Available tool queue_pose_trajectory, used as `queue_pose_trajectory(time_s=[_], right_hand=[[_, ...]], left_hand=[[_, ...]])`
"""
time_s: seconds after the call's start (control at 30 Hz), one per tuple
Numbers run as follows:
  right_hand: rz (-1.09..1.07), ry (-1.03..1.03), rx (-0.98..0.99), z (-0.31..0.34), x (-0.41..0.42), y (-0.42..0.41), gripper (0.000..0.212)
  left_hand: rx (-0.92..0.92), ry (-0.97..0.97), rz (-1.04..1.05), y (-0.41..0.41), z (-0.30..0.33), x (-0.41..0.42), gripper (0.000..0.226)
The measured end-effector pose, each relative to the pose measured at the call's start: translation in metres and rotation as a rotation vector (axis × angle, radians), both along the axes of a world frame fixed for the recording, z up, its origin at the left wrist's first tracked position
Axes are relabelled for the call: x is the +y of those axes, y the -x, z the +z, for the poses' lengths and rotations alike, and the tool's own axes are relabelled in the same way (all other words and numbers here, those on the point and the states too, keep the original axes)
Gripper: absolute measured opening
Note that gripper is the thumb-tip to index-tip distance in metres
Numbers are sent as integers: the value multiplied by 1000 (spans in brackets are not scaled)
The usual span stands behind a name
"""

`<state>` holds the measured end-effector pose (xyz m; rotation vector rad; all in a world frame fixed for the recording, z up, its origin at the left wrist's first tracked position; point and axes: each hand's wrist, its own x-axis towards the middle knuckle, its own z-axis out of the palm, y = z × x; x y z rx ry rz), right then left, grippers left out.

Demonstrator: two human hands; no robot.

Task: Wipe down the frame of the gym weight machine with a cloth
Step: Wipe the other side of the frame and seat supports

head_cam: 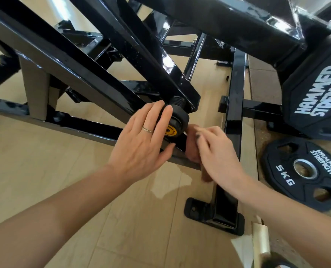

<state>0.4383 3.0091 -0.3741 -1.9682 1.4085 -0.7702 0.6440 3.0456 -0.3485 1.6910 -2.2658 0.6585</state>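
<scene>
1. Low on the wooden floor [44,182], under the black frame [68,60] of the weight machine: its main beams run diagonally, upper left down to lower right, and meet near a round black rubber stopper [177,122] with a yellow centre label.
2. A second frame rail [235,89] runs away from the viewer at right and ends close by in a bolted foot plate [205,211].
3. Left hand [141,142]: fingers straight and relaxed, laid flat over the stopper, thumb touching the lower beam's edge; a ring on one finger.
4. Right hand [216,151]: motion-blurred, fingers curled around a brownish cloth [192,149] pressed against the lower beam just beside the stopper.
5. Right of the rail, a 5 kg weight plate [303,171] lies flat on the floor; a larger plate [315,97] hangs on the machine above it.
6. Open floor lies left and toward the viewer; to the right the rail boxes the hands in closely.
</scene>
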Motion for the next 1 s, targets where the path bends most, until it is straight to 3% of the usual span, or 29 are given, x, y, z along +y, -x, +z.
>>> queue_pose_trajectory(time_s=[0.07, 0.13, 0.2, 0.27, 0.33, 0.43, 0.5, 0.63, 0.73, 0.9, 1.0], right_hand=[[46, -52, -81, 5, -1, -13, 33], [186, 91, 57, -3, 4, -14, 39], [225, 162, 277, -17, 7, -1, 45], [250, 233, 363, -27, 9, 13, 43], [175, 212, 206, -20, 7, 14, 34], [-211, -89, -246, 11, -19, 5, 28], [-265, -27, -381, 35, -36, -2, 32], [-16, 316, -168, 54, -51, -41, 41], [52, 423, -82, 43, -69, -43, 49], [94, 150, -244, 27, -73, -17, 46], [132, 252, -129, 41, -81, -30, 50]], left_hand=[[23, 19, 8, 3, 0, -2, 70], [62, 35, -4, 5, 5, -7, 66], [77, 38, -21, 6, 9, -12, 64], [68, 40, -26, 6, 11, -15, 64], [57, 61, -18, 5, 10, -16, 65], [67, 97, 2, 7, 5, -15, 66], [69, 104, 19, 9, 3, -13, 66], [71, 108, 21, 11, 3, -16, 67], [83, 104, 31, 11, 4, -17, 66], [87, 138, 47, 17, 4, -12, 64], [80, 126, 80, 23, 5, -12, 63]])
